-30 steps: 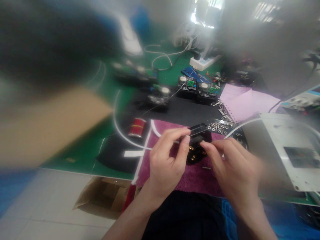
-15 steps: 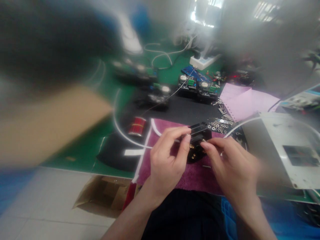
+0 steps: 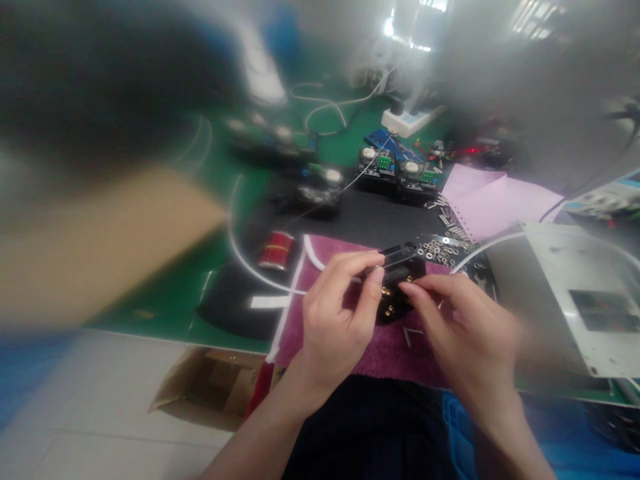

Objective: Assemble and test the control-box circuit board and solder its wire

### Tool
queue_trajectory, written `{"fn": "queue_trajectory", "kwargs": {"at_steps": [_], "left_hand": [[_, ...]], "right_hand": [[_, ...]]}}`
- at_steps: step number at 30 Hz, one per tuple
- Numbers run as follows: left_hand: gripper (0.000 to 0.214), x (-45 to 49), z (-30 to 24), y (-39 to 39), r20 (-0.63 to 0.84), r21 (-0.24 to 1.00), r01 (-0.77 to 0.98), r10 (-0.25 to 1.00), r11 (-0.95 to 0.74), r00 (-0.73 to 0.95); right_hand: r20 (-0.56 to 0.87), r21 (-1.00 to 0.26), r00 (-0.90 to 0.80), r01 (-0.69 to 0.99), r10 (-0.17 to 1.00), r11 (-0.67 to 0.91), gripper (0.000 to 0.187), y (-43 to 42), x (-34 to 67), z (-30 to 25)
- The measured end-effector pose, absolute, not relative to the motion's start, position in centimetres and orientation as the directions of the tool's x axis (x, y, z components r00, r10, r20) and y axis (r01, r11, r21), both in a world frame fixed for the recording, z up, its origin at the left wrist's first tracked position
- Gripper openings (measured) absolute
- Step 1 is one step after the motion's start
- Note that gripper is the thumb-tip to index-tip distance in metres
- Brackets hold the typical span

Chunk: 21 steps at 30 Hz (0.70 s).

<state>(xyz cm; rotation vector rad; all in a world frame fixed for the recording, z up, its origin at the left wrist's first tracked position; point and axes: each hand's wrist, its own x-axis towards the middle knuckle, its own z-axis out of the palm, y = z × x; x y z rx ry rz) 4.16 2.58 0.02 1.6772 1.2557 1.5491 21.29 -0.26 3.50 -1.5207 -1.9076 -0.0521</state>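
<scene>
A black housing (image 3: 399, 275) with small brass-coloured fittings is held tilted above the purple cloth (image 3: 365, 357). My left hand (image 3: 343, 310) grips its left side, thumb and forefinger closed on the edge. At its right side, the thumb and forefinger of my right hand (image 3: 463, 320) are pinched together beside a brass fitting; whatever lies between those fingertips is too small to make out. Below the housing, a thin L-shaped metal key (image 3: 413, 335) rests on the cloth. Part of the housing is hidden by my fingers.
Washers (image 3: 443, 250) and small metal pins (image 3: 450, 223) lie beyond my right hand, near pink paper (image 3: 493, 200). Circuit-board units (image 3: 376, 165) stand further back. A red wire spool (image 3: 277, 250) sits left; a pale metal box (image 3: 555, 293) stands right. A white tube (image 3: 250, 273) curves across.
My right fingertips have shifted slightly down and left along the housing, and a brass fitting now shows beyond them. More of the L-shaped key is visible. My left hand keeps its grip.
</scene>
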Motion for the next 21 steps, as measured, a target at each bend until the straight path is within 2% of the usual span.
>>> {"fn": "queue_trajectory", "kwargs": {"at_steps": [4,10,14,18,21], "left_hand": [[0.019,4.1,0.0,2.6,0.462,0.862,0.275,0.883,-0.425,-0.083],[0.019,4.3,-0.1,2.6,0.462,0.866,0.270,0.881,-0.422,-0.105],[0.018,4.2,-0.2,2.7,0.453,0.867,0.279,0.886,-0.412,-0.098],[0.019,4.1,-0.2,2.6,0.462,0.861,0.285,0.882,-0.422,-0.090],[0.020,4.1,-0.1,2.6,0.461,0.863,0.279,0.883,-0.422,-0.090]], "right_hand": [[0.502,-0.409,-0.095,0.850,0.860,0.333,0.004,-0.4,21.5,3.7],[0.524,-0.415,0.017,0.878,0.851,0.238,0.004,-0.8,22.6,4.0],[0.498,-0.444,0.034,0.868,0.866,0.222,0.004,-1.5,23.4,4.3],[0.305,-0.485,-0.171,0.819,0.937,0.308,0.006,-3.2,24.0,4.2],[0.119,-0.439,-0.317,0.833,0.941,0.336,0.006,-4.5,24.4,3.3]]}}
